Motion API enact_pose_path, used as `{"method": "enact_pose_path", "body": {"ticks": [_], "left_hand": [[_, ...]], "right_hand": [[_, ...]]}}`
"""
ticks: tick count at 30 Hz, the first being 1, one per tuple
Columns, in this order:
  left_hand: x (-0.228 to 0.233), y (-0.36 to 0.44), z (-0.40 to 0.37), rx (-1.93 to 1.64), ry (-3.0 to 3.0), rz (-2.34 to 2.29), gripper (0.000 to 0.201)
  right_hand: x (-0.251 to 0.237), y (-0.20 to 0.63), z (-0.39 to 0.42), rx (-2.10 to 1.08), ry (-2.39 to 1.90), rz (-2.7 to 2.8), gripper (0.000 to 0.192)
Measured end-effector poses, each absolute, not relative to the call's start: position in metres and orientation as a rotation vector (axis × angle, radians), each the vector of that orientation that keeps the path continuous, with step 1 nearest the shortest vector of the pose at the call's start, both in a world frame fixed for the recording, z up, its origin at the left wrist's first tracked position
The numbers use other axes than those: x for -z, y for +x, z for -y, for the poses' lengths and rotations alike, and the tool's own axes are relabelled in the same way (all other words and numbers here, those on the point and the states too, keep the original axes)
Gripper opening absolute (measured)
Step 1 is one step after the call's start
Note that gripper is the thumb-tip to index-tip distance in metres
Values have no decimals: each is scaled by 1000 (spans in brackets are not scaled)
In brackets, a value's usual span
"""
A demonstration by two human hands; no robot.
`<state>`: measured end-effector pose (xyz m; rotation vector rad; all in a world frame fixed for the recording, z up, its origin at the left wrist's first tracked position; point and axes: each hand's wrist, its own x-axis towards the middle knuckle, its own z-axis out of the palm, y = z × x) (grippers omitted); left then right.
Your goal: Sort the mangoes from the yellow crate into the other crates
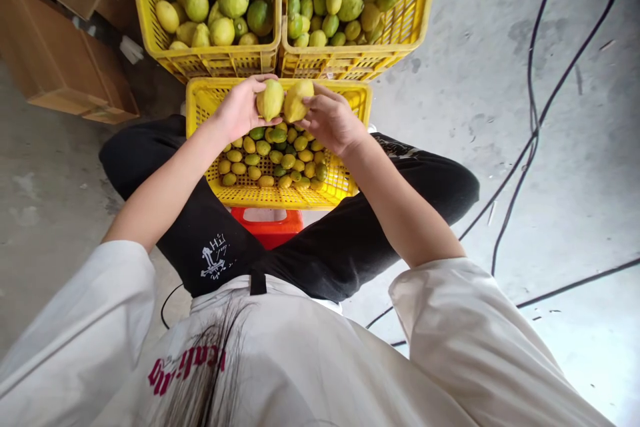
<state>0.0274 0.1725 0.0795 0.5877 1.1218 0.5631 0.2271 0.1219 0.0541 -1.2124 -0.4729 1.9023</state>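
The left hand (239, 109) curls its fingers around a yellow-green lemon (271, 101); the right hand (336, 121) grips a second lemon (297, 103) between thumb and fingers, just beside the first. Both fruits are held above the far part of the near yellow crate (290, 199), where smaller lemons (287, 161) lie. Beyond it, the far left crate (225, 67) and far right crate (345, 64) hold larger fruit.
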Motion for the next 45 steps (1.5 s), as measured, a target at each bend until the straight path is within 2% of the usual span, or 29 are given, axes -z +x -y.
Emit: {"method": "enact_pose_path", "body": {"ticks": [6, 13, 17, 19, 22, 25, 26, 29, 32, 34, 38, 42, 45], "left_hand": [[-73, 23, -171, -559, 739, -1095, 18], [-57, 27, -167, -531, 747, -1112, 13], [-63, 34, -160, -523, 670, -1094, 8], [-69, 36, -159, -527, 630, -1070, 11], [-72, 36, -162, -535, 669, -1084, 21], [-71, 33, -169, -556, 740, -1131, 17], [-71, 32, -170, -574, 735, -1132, 17], [-70, 30, -173, -627, 718, -1132, 23], [-69, 29, -171, -621, 746, -1170, 39], [-67, 29, -168, -593, 749, -1183, 43], [-65, 32, -160, -517, 740, -1143, 36], [-68, 34, -159, -510, 681, -1077, 11], [-71, 34, -162, -502, 655, -1073, 23]], "right_hand": [[-62, 225, -114, -1834, -1126, 345, 32], [-60, 217, -111, -1836, -1105, 303, 43], [-59, 215, -108, -1871, -1158, 349, 46], [-60, 214, -109, -1867, -1195, 355, 45], [-65, 214, -114, -1836, -1185, 353, 36], [-73, 217, -120, -1876, -1108, 316, 14], [-75, 218, -122, -1898, -1089, 300, 12], [-77, 219, -124, -1909, -1085, 292, 17], [-72, 217, -120, -1905, -1119, 349, 14], [-67, 215, -116, -1915, -1121, 394, 26], [-58, 209, -109, -1915, -1111, 416, 42], [-54, 206, -108, -1886, -1159, 399, 49], [-56, 209, -110, -1876, -1195, 390, 50]]}}
